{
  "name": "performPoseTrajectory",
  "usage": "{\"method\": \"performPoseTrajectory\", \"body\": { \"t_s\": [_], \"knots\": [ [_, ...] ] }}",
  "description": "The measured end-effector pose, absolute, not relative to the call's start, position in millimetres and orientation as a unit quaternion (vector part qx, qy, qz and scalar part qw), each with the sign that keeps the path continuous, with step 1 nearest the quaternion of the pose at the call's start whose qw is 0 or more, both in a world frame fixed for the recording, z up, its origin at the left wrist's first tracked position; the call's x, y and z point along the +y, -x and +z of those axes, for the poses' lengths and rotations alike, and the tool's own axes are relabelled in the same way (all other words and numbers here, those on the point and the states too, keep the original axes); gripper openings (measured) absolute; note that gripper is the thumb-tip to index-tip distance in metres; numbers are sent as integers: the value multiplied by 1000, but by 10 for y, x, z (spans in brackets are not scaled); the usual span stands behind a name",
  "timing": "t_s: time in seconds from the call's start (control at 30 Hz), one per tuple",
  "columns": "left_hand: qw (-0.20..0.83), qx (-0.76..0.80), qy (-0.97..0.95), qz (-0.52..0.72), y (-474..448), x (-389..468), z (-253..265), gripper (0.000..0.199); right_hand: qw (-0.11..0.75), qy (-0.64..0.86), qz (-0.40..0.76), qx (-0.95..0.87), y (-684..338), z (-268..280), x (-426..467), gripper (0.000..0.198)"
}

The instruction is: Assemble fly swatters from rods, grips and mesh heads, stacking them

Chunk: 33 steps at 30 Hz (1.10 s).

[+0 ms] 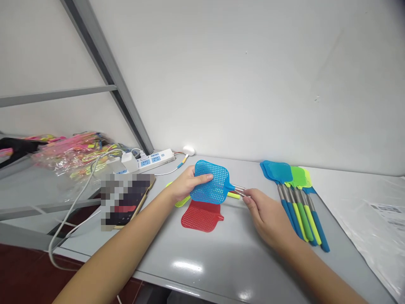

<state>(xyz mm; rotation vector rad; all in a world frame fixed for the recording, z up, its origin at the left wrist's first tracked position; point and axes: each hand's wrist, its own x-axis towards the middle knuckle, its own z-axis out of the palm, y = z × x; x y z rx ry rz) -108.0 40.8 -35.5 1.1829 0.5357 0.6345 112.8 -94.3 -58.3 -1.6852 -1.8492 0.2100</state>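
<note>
A blue fly swatter head (211,188) with a perforated face is raised above the table, gripped at its left edge by my left hand (186,183), thumb across the mesh. From the neck of this head, thin metal rods (238,189) run to my right hand (257,207), whose fingers are pinched around them. Beneath lie red swatter heads (202,217), overlapping on the tabletop. Partly hidden behind my left hand is a yellow-green swatter head (182,202), and a yellow handle end (233,195) shows beyond the blue head.
Several blue and green fly swatters (299,202) lie stacked at the right. A white plastic sheet (370,219) covers the right side. At the left are a phone or tablet (134,196), a power strip (155,159), cables and bagged colourful goods (85,154).
</note>
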Motion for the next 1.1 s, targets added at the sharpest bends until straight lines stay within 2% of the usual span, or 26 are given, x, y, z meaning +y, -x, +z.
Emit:
{"method": "performPoseTrajectory", "body": {
  "t_s": [0.27,0.57,0.83,1.1],
  "knots": [
    [738,268,-562,259,1137,465,-318,37,297,614,-5,-731,-1121,-609,-944,35],
    [743,250,-580,220,1146,470,-397,36,278,610,-33,-742,-1113,-613,-932,36],
    [744,267,-555,258,1155,521,-401,31,280,608,-60,-741,-1136,-601,-953,37],
    [727,274,-586,230,1170,525,-404,34,239,608,-81,-753,-1141,-599,-942,39]
  ]
}}
